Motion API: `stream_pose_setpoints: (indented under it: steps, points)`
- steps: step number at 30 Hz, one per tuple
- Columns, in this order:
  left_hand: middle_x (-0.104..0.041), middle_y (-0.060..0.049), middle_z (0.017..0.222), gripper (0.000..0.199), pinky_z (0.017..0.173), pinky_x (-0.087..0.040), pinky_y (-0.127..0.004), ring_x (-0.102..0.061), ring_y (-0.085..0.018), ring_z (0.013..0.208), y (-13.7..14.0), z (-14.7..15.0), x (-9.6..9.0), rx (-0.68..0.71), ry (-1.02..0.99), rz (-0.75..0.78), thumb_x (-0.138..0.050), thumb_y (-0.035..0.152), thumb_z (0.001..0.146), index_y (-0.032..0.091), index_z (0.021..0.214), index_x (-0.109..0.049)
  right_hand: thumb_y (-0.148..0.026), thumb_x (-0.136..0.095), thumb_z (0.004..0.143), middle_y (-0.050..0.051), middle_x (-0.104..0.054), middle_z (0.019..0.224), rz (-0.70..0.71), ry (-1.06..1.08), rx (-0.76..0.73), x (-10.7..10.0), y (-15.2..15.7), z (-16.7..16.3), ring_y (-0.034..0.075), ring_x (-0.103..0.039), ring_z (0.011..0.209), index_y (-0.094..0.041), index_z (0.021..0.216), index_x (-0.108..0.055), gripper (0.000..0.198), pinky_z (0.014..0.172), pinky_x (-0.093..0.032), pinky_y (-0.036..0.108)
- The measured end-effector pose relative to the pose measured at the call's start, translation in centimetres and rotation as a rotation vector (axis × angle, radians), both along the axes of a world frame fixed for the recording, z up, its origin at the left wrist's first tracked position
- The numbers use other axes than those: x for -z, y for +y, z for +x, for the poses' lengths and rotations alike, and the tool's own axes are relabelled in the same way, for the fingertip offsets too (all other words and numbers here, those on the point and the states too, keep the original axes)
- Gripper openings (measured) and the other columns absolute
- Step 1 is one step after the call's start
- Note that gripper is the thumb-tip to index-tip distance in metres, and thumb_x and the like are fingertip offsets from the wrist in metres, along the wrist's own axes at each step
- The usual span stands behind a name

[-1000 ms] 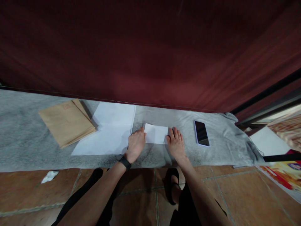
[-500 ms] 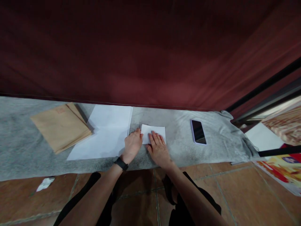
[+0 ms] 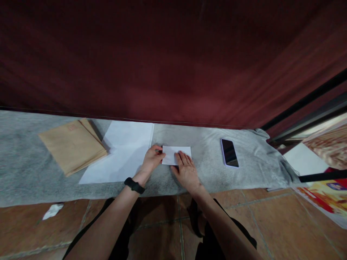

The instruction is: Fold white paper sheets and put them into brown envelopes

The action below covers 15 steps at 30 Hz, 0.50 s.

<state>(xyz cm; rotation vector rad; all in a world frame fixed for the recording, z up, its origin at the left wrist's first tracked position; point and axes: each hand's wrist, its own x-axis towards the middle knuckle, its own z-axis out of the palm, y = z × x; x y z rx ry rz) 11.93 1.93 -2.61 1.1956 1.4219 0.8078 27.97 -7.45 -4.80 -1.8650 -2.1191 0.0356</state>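
Note:
A small folded sheet of white paper (image 3: 169, 154) lies flat on the grey cloth in front of me. My left hand (image 3: 152, 157), with a black band at the wrist, has its thumb and curled fingers at the paper's left edge, pinching it. Flat across the right half of the paper lies my right hand (image 3: 187, 172), its fingers stretched out and pressing down. Left of my hands are larger white sheets (image 3: 124, 151), and brown paper envelopes (image 3: 73, 146) overlap their left side.
A phone (image 3: 229, 153) rests on the grey cloth (image 3: 203, 141) to the right. Behind the cloth hangs a dark red curtain (image 3: 173, 72). On the tiled floor (image 3: 260, 213) lies a crumpled white scrap (image 3: 52, 211). A printed package (image 3: 333, 195) and dark bars stand at far right.
My left hand has loosened from a fist-like press, its fingers now spread at the paper's left edge. My right hand has slid slightly right on the paper.

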Motion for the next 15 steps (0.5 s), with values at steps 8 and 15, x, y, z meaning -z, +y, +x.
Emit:
stream_pose_setpoints:
  steps: [8,15]
  points:
    - [-0.056,0.004,0.059,0.031,0.05,-0.035,-0.021,-0.05,-0.01,0.054,-0.5,-0.2,-2.7,0.074,-0.231,0.116,-0.07,0.043,0.074,0.016,0.089,-0.069,-0.02,-0.042,0.1,0.005,-0.072,0.124,0.03,0.321,-0.007,-2.9,1.2,3.5,0.022,-0.067,0.111,-0.028,0.124,-0.069,0.037,0.098,-0.051,0.034]
    - [-0.068,-0.007,0.111,0.057,0.077,-0.054,-0.03,-0.065,-0.022,0.102,-1.0,0.3,-2.9,-0.031,-0.418,0.112,-0.074,0.05,0.076,0.021,0.123,-0.061,-0.049,-0.064,0.085,0.001,-0.074,0.082,0.052,1.319,0.241,-3.3,2.1,3.3,0.019,-0.065,0.072,-0.02,0.092,-0.072,0.031,0.067,-0.051,0.03]
